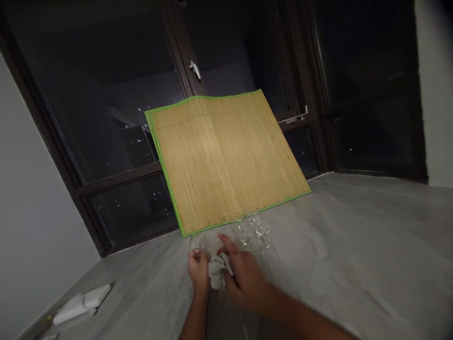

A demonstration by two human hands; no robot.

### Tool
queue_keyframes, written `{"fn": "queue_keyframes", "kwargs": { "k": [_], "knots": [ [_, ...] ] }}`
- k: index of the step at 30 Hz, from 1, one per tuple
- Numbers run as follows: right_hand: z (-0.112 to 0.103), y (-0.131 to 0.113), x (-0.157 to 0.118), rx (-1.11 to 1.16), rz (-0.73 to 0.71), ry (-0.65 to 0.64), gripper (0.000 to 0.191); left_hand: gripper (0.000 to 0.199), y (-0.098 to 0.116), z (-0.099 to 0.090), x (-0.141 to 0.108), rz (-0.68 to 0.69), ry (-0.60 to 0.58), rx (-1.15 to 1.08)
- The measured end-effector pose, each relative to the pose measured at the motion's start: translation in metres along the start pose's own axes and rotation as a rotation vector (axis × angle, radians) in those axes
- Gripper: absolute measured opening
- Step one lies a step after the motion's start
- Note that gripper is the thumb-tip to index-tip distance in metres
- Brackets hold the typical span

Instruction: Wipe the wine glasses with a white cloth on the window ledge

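White cloth (216,271): crumpled in your right hand (244,274), whose fingers pinch it, one of them reaching out ahead.
Left hand (199,271): just beside the cloth, your fingers closed on the lower part of the glass; whether they grip stem or bowl, I cannot tell.
Bundle (83,303): white, with a band around it, well off to your left near the wall (31,189).
Glass (197,242): clear, its bowl rising above your left hand, near the mat's lower left corner.
Other glasses (262,229): a cluster ahead of your right hand, blurred, too unclear to count.
Surface (318,278): grey, marbled, running from your arms back to the window.
Mat (226,156): tan slats, green border, standing on its lower edge behind the glasses.
Window (99,94): brown frame, dark panes dotted with lights, white handle (195,70) above the mat.
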State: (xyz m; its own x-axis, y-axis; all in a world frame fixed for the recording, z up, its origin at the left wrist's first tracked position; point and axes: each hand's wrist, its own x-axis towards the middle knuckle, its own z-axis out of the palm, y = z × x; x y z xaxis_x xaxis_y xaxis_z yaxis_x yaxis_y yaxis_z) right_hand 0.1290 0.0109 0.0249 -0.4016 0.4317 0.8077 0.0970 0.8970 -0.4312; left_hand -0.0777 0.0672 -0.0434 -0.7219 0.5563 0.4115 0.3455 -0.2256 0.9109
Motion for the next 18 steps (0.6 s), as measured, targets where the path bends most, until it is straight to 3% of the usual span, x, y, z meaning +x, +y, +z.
{"fn": "queue_keyframes", "kwargs": {
  "k": [2,5,9,12,15,18],
  "knots": [
    [0.006,0.015,0.002,-0.059,0.144,0.006,0.075,0.010,0.010,0.002,-0.007,0.037,-0.038,0.040],
    [0.010,0.031,0.002,-0.112,0.227,-0.006,0.072,0.006,0.024,0.004,-0.017,0.163,-0.147,0.155],
    [0.012,0.042,0.001,-0.167,0.219,-0.096,0.077,0.009,0.035,0.005,-0.028,0.428,-0.343,0.399],
    [0.013,0.045,0.001,-0.218,0.181,-0.159,0.077,0.005,0.040,0.006,-0.033,0.527,-0.447,0.449],
    [0.012,0.047,0.003,-0.265,0.197,-0.153,0.072,0.003,0.042,0.007,-0.036,0.534,-0.457,0.447],
    [0.008,0.048,0.006,-0.293,0.247,-0.045,0.068,0.012,0.043,0.009,-0.037,0.540,-0.400,0.421]
  ]
}}
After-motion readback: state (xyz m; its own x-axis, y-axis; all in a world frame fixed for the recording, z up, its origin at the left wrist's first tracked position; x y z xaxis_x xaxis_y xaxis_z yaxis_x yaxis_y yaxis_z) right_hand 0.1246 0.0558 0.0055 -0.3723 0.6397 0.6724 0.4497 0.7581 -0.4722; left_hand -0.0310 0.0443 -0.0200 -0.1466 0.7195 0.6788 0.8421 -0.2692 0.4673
